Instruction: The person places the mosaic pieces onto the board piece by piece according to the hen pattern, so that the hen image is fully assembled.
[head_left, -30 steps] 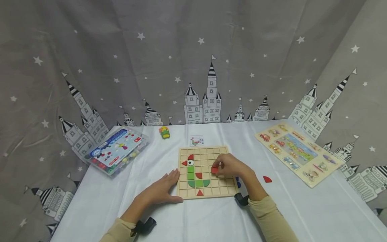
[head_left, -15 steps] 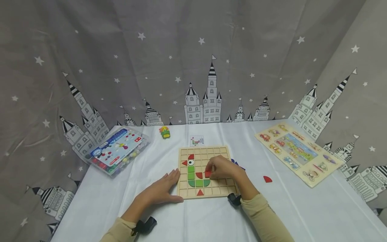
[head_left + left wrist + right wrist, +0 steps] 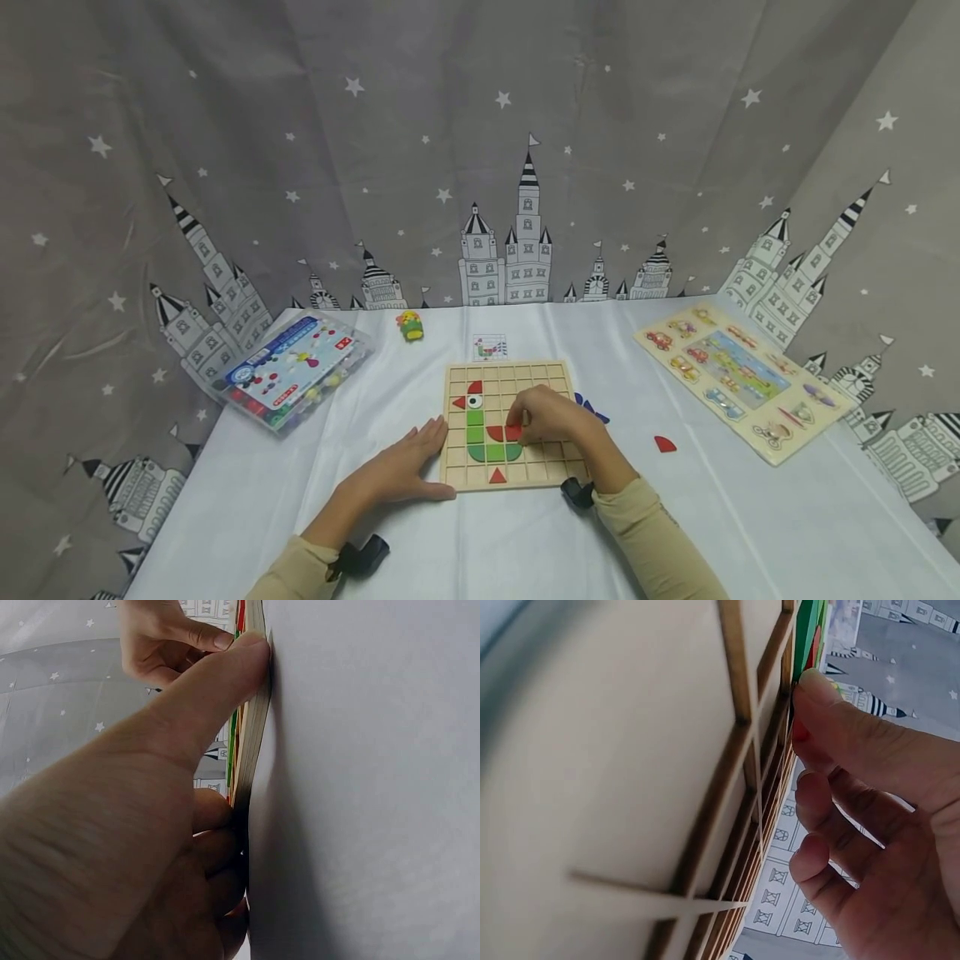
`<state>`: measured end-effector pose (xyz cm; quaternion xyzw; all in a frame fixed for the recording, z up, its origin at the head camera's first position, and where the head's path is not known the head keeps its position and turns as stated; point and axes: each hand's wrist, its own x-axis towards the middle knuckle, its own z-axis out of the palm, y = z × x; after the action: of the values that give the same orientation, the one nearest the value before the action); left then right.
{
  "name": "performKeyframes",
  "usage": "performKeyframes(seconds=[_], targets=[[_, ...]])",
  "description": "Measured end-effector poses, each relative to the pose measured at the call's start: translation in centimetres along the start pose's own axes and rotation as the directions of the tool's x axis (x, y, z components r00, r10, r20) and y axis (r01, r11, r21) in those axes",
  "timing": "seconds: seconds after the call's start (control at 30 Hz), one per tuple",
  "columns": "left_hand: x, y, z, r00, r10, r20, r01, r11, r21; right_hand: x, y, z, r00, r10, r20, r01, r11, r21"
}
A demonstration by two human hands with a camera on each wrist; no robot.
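Observation:
A wooden grid board (image 3: 551, 476) lies on the white cloth, with red and green tiles forming a bird-like figure. My right hand (image 3: 551, 415) pinches a red tile (image 3: 513, 433), squarish in the earlier head views, between thumb and forefinger. That tile sits over a cell just right of a red quarter-circle tile (image 3: 495, 433), above a green corner tile (image 3: 513, 452). My fingers partly cover it. On the board's left edge rests my left hand (image 3: 408, 467), fingers extended and thumb against the front corner. A white eye tile (image 3: 475, 402) and a red triangle (image 3: 497, 476) also lie on the board.
Several blue tiles (image 3: 592, 408) lie right of the board, and a loose red quarter-circle (image 3: 664, 444) farther right. Behind it is a picture card (image 3: 491, 347). A small toy figure (image 3: 410, 326), a clear plastic box (image 3: 292, 371) and a wooden picture puzzle (image 3: 742, 383) stand around.
My right hand has moved left and slightly toward me with the red tile, bringing it beside the red quarter-circle. The blue tiles have come into fuller view. My left hand stays put.

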<state>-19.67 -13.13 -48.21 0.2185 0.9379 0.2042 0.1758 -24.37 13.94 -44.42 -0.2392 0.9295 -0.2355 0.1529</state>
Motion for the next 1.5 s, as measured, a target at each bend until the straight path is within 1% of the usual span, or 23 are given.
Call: performKeyframes(seconds=[0.2,0.37,0.5,0.67,0.87,1.03,1.27,1.37,1.5], targets=[[-0.1,0.0,-0.1,1.000,0.006,0.001,-0.006,1.000,-0.002,0.1,0.1,0.0,1.000,-0.017,0.006,0.017,1.000,-0.001],[-0.1,0.0,-0.1,1.000,0.013,0.004,-0.013,1.000,-0.003,0.1,0.2,0.1,1.000,-0.014,0.008,0.014,1.000,0.015],[-0.1,-0.1,0.0,1.000,0.005,0.003,-0.005,1.000,0.010,0.1,0.2,0.1,1.000,-0.010,0.011,0.010,1.000,0.023],[-0.1,0.0,0.0,1.000,0.004,0.000,-0.004,1.000,-0.002,0.1,0.3,0.1,1.000,-0.015,0.006,0.015,1.000,0.026],[-0.1,0.1,0.0,1.000,-0.009,0.012,0.009,1.000,-0.001,0.0,0.4,0.3,1.000,-0.025,0.003,0.024,0.999,0.030],[-0.1,0.1,-0.1,1.000,-0.008,0.004,0.008,1.000,0.004,-0.1,0.6,0.2,1.000,-0.009,-0.018,0.010,0.999,0.040],[0.0,0.3,-0.2,1.000,-0.020,0.005,0.020,1.000,-0.001,-0.9,1.2,-0.2,0.999,0.024,-0.049,-0.022,0.999,0.046],[-0.1,0.3,-0.2,1.000,-0.017,0.007,0.017,1.000,0.001,-1.4,1.7,-0.5,0.998,0.038,-0.060,-0.035,0.998,0.054],[-0.2,0.3,-0.2,1.000,0.005,0.005,-0.005,1.000,-0.007,-2.1,2.5,-0.9,0.995,0.067,-0.071,-0.063,0.996,0.064]])
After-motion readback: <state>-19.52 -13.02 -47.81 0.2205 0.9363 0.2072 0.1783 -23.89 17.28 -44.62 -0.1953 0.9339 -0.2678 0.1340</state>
